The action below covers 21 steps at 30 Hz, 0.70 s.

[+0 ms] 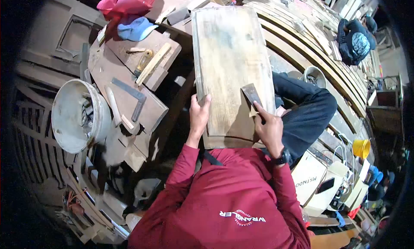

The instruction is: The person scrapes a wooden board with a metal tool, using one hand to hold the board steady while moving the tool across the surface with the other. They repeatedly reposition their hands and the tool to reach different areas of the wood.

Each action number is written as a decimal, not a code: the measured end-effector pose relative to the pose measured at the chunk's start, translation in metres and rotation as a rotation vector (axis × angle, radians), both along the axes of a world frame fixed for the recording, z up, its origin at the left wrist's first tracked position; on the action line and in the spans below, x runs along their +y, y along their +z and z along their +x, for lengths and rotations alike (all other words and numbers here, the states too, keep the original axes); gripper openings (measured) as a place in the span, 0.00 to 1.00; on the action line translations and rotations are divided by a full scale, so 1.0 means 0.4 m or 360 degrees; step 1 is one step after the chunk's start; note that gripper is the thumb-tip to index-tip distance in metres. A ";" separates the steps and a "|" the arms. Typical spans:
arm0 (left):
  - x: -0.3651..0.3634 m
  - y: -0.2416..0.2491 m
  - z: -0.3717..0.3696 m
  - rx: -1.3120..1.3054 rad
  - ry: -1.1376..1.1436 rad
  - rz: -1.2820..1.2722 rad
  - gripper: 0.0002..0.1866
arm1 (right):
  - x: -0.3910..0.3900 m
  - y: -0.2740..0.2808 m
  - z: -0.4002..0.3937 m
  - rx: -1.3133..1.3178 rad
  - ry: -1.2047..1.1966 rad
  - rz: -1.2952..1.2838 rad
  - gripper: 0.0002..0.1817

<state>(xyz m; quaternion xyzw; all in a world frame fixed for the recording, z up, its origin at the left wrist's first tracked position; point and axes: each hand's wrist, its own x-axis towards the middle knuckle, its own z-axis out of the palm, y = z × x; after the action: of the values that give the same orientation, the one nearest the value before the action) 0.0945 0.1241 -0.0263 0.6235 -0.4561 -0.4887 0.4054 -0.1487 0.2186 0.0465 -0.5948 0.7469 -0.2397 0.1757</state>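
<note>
A long wooden panel (228,55) with a raised pale face lies across my lap, its near edge at my waist. My left hand (199,117) grips the panel's left edge near the lower corner, thumb on top. My right hand (269,128) holds a flat, dark metal blade (251,94) over the panel's lower right part. The fingers are closed round the blade's near end, and its far end rests on or just above the wood. A small light-coloured piece shows by the fingertips, too small to make out.
At left are a white bucket (77,115) of metal parts, a metal square (131,96) and a blue cap (134,29) on boards. Another bucket (314,76), a yellow cup (361,149) and a phone (325,186) stand right. A person (355,42) crouches at the upper right.
</note>
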 end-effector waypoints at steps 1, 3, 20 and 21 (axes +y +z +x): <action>0.005 0.009 -0.003 -0.0024 0.0050 -0.0012 0.31 | -0.010 -0.013 0.005 0.0003 0.0011 -0.0114 0.25; 0.013 0.052 -0.013 -0.0026 0.0115 -0.0099 0.32 | -0.010 0.002 0.020 0.0041 -0.0009 -0.0048 0.26; -0.025 0.070 -0.123 -0.0989 -0.0098 -0.0952 0.23 | -0.140 0.038 0.058 0.0157 -0.0032 0.0093 0.27; -0.026 0.066 -0.120 -0.1015 -0.0117 -0.0949 0.24 | -0.152 0.039 0.061 0.0228 -0.0038 0.0092 0.27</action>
<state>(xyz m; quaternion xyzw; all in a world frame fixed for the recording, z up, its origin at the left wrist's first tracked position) 0.0466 0.1137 0.0002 0.5822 -0.7016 -0.1327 0.3888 -0.1243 0.1579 0.0619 -0.5962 0.7711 -0.1770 0.1361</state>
